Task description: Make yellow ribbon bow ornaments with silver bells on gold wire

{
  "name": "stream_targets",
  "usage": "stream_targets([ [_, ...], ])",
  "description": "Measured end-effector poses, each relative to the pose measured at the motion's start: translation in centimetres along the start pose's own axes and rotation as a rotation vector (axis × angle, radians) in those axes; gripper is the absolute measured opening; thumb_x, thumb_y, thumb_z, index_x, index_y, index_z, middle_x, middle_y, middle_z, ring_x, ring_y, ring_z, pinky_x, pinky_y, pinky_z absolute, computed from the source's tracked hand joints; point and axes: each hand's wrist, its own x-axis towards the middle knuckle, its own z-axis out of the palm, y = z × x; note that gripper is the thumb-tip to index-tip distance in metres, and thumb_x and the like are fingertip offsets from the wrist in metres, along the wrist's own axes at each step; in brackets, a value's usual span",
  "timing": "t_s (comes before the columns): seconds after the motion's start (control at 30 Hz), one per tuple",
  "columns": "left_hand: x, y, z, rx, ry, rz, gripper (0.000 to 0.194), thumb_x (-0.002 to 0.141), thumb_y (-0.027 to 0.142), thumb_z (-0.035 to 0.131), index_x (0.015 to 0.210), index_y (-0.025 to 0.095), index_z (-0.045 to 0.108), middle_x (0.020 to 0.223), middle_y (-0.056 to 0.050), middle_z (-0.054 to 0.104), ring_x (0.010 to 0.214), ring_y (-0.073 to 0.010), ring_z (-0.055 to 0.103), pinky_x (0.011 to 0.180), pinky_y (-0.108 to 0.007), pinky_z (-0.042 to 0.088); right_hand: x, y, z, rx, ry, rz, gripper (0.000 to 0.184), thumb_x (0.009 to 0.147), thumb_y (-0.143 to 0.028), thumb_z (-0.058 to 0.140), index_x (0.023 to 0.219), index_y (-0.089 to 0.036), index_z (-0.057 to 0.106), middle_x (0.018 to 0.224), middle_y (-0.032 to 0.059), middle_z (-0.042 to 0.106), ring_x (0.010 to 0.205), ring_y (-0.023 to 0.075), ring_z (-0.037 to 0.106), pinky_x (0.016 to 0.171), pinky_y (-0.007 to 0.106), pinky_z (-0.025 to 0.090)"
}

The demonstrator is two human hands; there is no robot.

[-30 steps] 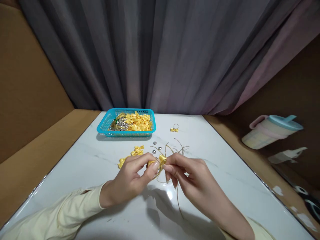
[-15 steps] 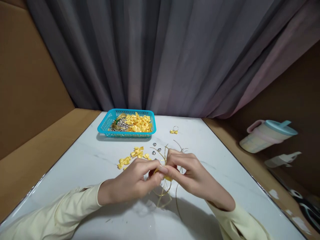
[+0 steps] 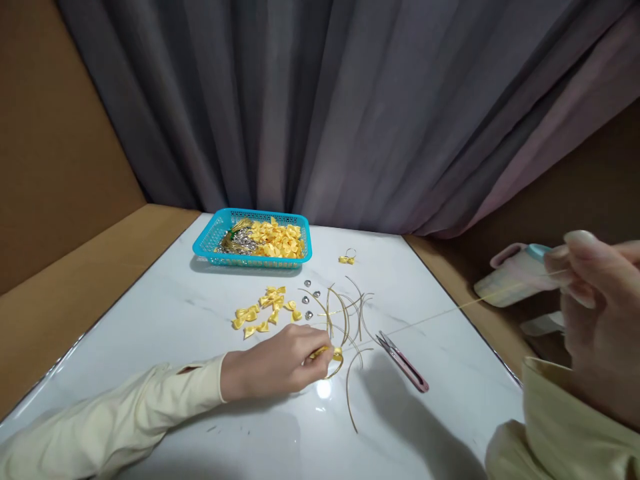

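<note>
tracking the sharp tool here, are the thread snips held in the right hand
No, the thread snips lie on the white tabletop, and the right hand holds a yellow thread.

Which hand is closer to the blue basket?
Left. The left hand is on the near side of the basket, with bows between them. The right hand is raised far off to the right, overlapping the cup in view.

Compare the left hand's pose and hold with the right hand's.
The left hand is low over the table, while the right hand is raised near the picture's right edge. The left hand grips a yellow bow; the right hand pinches a thin thread. Both have pale sleeves.
</note>
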Motion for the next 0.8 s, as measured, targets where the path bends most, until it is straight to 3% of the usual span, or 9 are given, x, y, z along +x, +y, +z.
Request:
stream_targets([
  [0.1,0.0,0.2,0.1,0.002,0.017,0.010,0.024,0.084,0.014,0.035,0.062,0.020,0.026,0.056,0.005,0.031,0.052,-0.0102,0.030,0.052,-0.025,0.026,1.5,0.2,0.4,0.111,0.118,0.109,0.023,0.073,-0.039,0.067,0.074,-0.016,0.062,0.066,0.0019,0.059,0.062,0.0146,0.057,0.060,0.030,0.048],
  [0.2,0.0,0.3,0.1,0.001,0.009,0.024,0.025,0.085,0.015,0.034,0.062,0.020,0.026,0.056,0.005,0.030,0.051,-0.0100,0.029,0.051,-0.025,0.026,3.1,0.5,0.9,0.264,0.239,0.254,0.013,0.071,-0.026,0.069,0.069,-0.015,0.062,0.065,0.0013,0.061,0.060,0.0113,0.059,0.056,0.022,0.049],
  [0.27,0.0,0.5,0.1,-0.005,-0.003,0.030,0.025,0.087,0.016,0.034,0.063,0.020,0.028,0.057,0.005,0.031,0.052,-0.0100,0.030,0.051,-0.025,0.027,3.8,0.8,1.4,0.383,0.239,0.394,0.012,0.073,-0.020,0.064,0.063,-0.014,0.059,0.059,-0.0006,0.058,0.052,0.0072,0.057,0.049,0.016,0.048],
  [0.37,-0.1,0.6,-0.1,-0.018,0.015,0.030,0.025,0.087,0.017,0.035,0.063,0.020,0.030,0.058,0.005,0.033,0.052,-0.0099,0.033,0.052,-0.024,0.029,4.3,1.5,2.7,0.554,0.121,0.585,0.022,0.075,-0.013,0.059,0.055,-0.014,0.051,0.051,-0.0058,0.050,0.036,-0.0011,0.041,0.039,0.008,0.040],
  [0.43,-0.2,0.7,-0.3,-0.022,0.033,0.038,0.025,0.088,0.017,0.035,0.063,0.019,0.033,0.058,0.005,0.035,0.053,-0.0099,0.035,0.052,-0.023,0.031,4.3,2.4,3.8,0.651,0.016,0.636,0.022,0.072,-0.009,0.061,0.054,-0.014,0.049,0.049,-0.0084,0.047,0.032,-0.0040,0.033,0.037,0.004,0.037],
  [0.63,-0.3,1.0,-0.7,-0.005,0.053,0.082,0.025,0.088,0.016,0.034,0.063,0.020,0.036,0.057,0.004,0.038,0.052,-0.0103,0.035,0.051,-0.023,0.034,3.8,5.3,6.1,0.656,-0.171,0.700,0.018,0.071,-0.003,0.062,0.060,-0.013,0.051,0.052,-0.0070,0.049,0.035,-0.0023,0.033,0.036,0.006,0.036],
  [0.73,-0.2,1.2,-0.8,-0.021,0.073,0.105,0.024,0.088,0.016,0.034,0.064,0.020,0.036,0.058,0.004,0.039,0.053,-0.0105,0.037,0.052,-0.023,0.035,3.1,6.0,6.6,0.616,-0.239,0.720,0.011,0.076,-0.005,0.058,0.082,-0.014,0.060,0.062,-0.0024,0.058,0.034,-0.0021,0.028,0.031,0.006,0.029],
  [0.8,-0.2,1.3,-0.9,-0.033,0.082,0.110,0.023,0.088,0.016,0.034,0.065,0.020,0.036,0.058,0.004,0.040,0.053,-0.0106,0.037,0.052,-0.023,0.035,2.3,6.5,6.9,0.572,-0.342,0.755,0.033,0.082,-0.012,0.056,0.113,-0.023,0.055,0.067,-0.0014,0.061,0.032,-0.0010,0.026,0.028,0.007,0.023],
])
